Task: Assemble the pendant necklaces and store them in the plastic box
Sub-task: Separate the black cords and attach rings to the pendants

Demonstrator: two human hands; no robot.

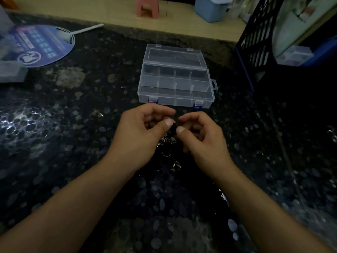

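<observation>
A small dark piece [172,129], too dim and too small to name more closely, sits between the two thumbs, raised just above the dark pebble-patterned table [76,147]. The left hand [140,136] pinches it from the left, thumb tip pressed to its side and the other fingers curled in above; the right hand [202,137] pinches it from the right in the same way, thumb tip against it, forefinger bent over the top. Both grips are closed on this one piece, the thumbnails almost meeting. Directly below the grip, partly hidden by the hands, lies a loose heap of silvery pendant parts [168,140] on the table. Nearer the person lie a thin metal ring [166,153] and, closer still, a small metal charm [176,166], each apart from the heap. Just beyond the fingertips stands the clear plastic box [175,83], its lid thrown back flat, its dividers forming two rows of compartments, two blue latches on its near wall; whether anything lies inside cannot be told. Far left on the table lies a round blue hand fan [38,44] with a white handle. At the right stands a black lattice crate [255,39]. On the floor beyond are a pink stool [147,6] and a light blue bin [211,8].
</observation>
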